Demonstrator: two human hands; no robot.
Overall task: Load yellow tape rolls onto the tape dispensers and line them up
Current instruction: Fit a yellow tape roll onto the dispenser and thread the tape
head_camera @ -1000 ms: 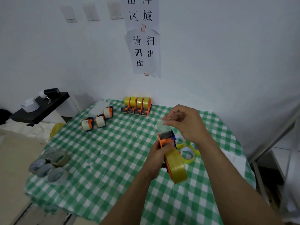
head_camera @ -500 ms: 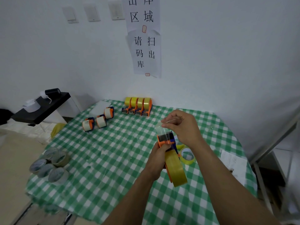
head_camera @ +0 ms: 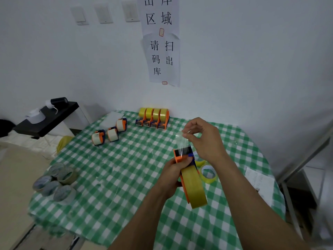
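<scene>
Head view: the left hand (head_camera: 172, 175) grips an orange plastic tape dispenser (head_camera: 181, 156) carrying a smooth yellow tape roll (head_camera: 195, 189), held above the green-and-white checked tablecloth (head_camera: 117, 177). The right hand (head_camera: 204, 139) pinches a thin, glossy clear tape strip (head_camera: 182, 142) drawn from its mouth. Loose yellow rolls (head_camera: 210, 175) lie partly hidden behind the dispenser.

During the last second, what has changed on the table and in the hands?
Almost nothing. Both hands sank slightly toward the person, carrying the dispenser. The left hand still grips it; the right hand still pinches the tape end above its head. The four loaded dispensers at the wall did not move.
</scene>
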